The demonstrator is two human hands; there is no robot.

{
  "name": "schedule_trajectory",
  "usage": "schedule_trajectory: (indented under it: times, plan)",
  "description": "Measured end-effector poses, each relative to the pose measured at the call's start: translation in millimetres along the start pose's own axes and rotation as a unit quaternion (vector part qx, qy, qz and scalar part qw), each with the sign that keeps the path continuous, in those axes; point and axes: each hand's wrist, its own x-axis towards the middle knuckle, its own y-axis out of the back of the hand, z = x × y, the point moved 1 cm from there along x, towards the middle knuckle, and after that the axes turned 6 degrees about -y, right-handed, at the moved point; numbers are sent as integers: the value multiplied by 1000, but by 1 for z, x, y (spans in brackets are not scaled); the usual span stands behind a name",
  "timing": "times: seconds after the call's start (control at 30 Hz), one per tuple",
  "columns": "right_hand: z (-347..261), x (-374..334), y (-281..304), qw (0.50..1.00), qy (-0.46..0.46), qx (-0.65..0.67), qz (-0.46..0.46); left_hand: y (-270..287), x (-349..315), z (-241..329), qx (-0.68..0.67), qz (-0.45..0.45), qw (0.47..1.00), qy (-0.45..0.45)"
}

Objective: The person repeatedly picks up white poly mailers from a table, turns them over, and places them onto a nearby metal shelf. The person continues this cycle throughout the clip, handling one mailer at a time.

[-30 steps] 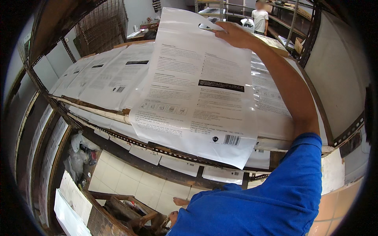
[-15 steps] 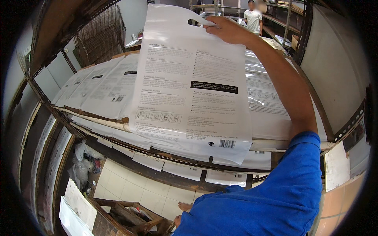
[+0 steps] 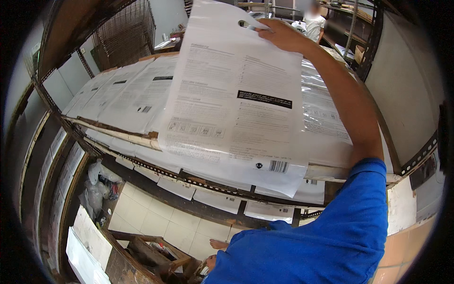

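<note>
My right hand (image 3: 283, 35) is closed on the top edge of a white plastic bag (image 3: 203, 156), beside its die-cut handle hole. The bag hangs flat and upright in front of me, its face covered with small print, a black band, a row of little pictures and a barcode. Behind it, stacks of similar white printed bags (image 3: 127, 94) lie in a row on a long shelf. My left hand is not in view. Low in the picture, bare skin that looks like a foot (image 3: 218, 244) shows beside my blue shirt.
A perforated metal shelf rail (image 3: 189, 179) runs across, with more printed sheets below it. A wooden crate (image 3: 146, 253) and clear plastic bags (image 3: 94, 194) are at the lower left. Another person (image 3: 313, 28) stands beyond, near the back shelves. A wire rack (image 3: 124, 35) stands far left.
The held bag and my right hand have shifted slightly right in view, and the bag's lower edge has swung a little. The other person appears nearer. My grip is unchanged.
</note>
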Motion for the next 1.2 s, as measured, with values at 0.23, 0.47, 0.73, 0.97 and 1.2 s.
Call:
schedule_trajectory:
  times: [0.23,0.47,0.73,0.97,1.2]
  plan:
    - [47,19,-21,998,-21,-4,-64,-23,-9,-6,-157,25,984,76]
    - [75,41,-52,978,-60,-69,-186,-41,-11,-31,-151,56,986,34]
    - [75,58,-69,980,15,-131,-150,-12,-44,7,-35,62,997,-24]
    - [50,63,-78,969,-50,-185,-154,3,-48,50,-78,58,995,4]
    - [85,69,-91,973,-85,-153,-152,-6,-40,21,-65,48,997,5]
